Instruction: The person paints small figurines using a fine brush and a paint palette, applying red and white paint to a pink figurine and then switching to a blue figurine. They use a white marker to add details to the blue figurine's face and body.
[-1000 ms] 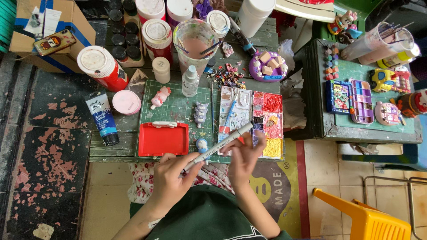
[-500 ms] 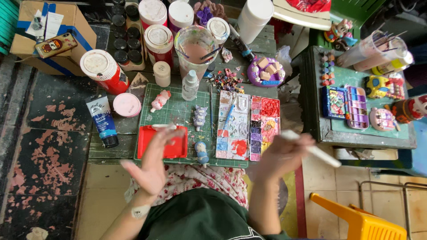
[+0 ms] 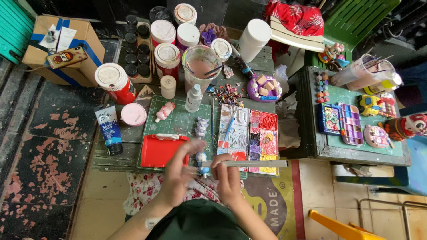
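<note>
Painting step in hand, judged from the grips: left hand (image 3: 178, 171) steadies a small blue-and-white figurine (image 3: 202, 162) while right hand (image 3: 227, 175) carries a long grey paint marker or brush (image 3: 249, 164). The tool type is unclear at this size.

Left fingers (image 3: 192, 146) are curled and mostly closed. The figurine sits just right of those fingertips, touching them, at the near edge of the green cutting mat (image 3: 178, 120). Whether it is pinched or only braced against them cannot be told.

Right fingers (image 3: 220, 159) are closed around the tool's left part. The tool lies roughly level, its long end sticking out to the right of the fingers over the near edge of the paint palette (image 3: 262, 138). The working tip seems to point left toward the figurine, just beside it; contact cannot be told.

The next move likely calls for a firm hold on the figurine and fine tip control, since the piece is small.

Pose: both forearms come up from the bottom of the view, hands close together, knuckles up, over the person's lap and the table edge.

A red tray (image 3: 159, 151) lies just left of the left fingers, and two more small figurines (image 3: 201, 126) stand just beyond them.
</note>
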Demonstrator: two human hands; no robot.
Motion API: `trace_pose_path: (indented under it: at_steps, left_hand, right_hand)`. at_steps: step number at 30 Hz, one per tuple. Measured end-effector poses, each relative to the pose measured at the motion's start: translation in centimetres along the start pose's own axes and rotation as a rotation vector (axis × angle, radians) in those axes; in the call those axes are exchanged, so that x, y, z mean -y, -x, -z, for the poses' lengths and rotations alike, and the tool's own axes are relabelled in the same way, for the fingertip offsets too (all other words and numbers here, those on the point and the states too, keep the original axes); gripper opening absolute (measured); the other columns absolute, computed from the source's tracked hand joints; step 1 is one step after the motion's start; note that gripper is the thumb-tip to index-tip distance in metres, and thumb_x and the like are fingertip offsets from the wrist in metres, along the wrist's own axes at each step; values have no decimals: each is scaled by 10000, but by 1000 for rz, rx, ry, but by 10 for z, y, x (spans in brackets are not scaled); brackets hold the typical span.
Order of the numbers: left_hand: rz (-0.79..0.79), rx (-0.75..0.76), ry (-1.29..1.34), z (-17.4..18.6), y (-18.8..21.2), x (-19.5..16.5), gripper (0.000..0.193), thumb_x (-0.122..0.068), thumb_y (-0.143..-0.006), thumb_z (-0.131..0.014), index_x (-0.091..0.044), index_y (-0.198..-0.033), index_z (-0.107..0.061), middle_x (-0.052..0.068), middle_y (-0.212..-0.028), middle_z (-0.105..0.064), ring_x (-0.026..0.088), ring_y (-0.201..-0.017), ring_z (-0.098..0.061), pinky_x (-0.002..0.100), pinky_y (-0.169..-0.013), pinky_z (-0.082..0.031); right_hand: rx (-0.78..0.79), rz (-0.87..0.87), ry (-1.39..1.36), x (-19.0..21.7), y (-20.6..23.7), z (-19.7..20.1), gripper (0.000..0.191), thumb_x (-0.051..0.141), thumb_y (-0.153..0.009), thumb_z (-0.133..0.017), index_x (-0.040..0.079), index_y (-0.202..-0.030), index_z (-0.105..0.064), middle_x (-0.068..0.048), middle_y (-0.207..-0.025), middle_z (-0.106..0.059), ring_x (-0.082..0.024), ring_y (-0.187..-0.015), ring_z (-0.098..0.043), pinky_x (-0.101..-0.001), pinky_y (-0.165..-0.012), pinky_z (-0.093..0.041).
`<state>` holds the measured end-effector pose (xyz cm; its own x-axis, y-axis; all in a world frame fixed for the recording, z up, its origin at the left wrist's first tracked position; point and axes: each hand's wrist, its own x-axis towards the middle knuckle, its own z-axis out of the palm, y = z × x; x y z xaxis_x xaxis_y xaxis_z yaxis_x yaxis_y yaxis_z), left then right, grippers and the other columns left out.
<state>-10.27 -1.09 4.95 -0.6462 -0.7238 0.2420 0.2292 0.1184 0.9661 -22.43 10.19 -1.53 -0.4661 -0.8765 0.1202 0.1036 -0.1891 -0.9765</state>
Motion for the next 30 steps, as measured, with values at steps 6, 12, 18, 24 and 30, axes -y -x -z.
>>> trace_pose_path:
  at_steps: [6, 12, 18, 24, 30]
  left_hand:
    - [-50, 308, -678, -7, 19, 15, 218, -264, -946, -717, -82, -1015, -620, 97, -793, -691, 326, -780, -686, 470, -728, -499]
    - [340, 646, -114, -9, 37, 25, 317, -363, -1081, -532, -83, -1054, -677, 31, -694, -553, 205, -642, -536, 348, -603, -439]
    - [597, 486, -36, 5, 29, 47, 408, -434, -1072, -429, -99, -1014, -656, -49, -628, -444, 92, -558, -444, 288, -527, -402]
    - [238, -171, -88, 65, 40, 37, 317, -239, -1114, -414, -33, -931, -571, -17, -671, -440, 73, -578, -381, 258, -525, -320]
    - [155, -316, -121, 86, 59, 27, 253, -157, -1107, -412, -25, -952, -563, -13, -694, -466, 61, -604, -389, 236, -541, -323]
  right_hand:
    - [220, -185, 130, -17, 8, 57, 263, 139, -1075, -516, 37, -843, -586, -2, -703, -577, -57, -607, -497, -242, -536, -382]
    - [276, -200, 99, 2, 29, 68, 358, 205, -1089, -536, 32, -777, -561, 15, -672, -534, -44, -568, -503, -233, -512, -391]
    - [198, -124, 254, 25, -34, 71, 330, 262, -939, -663, 23, -1136, -550, -24, -879, -674, -119, -683, -645, -282, -592, -526]
    - [-180, 115, 1480, 6, -138, 26, 193, 273, -836, -779, 81, -826, -759, -120, -877, -685, -316, -867, -656, -449, -667, -537]
    - [-143, -10, 1761, -18, -159, 3, 109, 118, -821, -672, 51, -775, -744, -140, -912, -697, -329, -925, -676, -444, -662, -555]
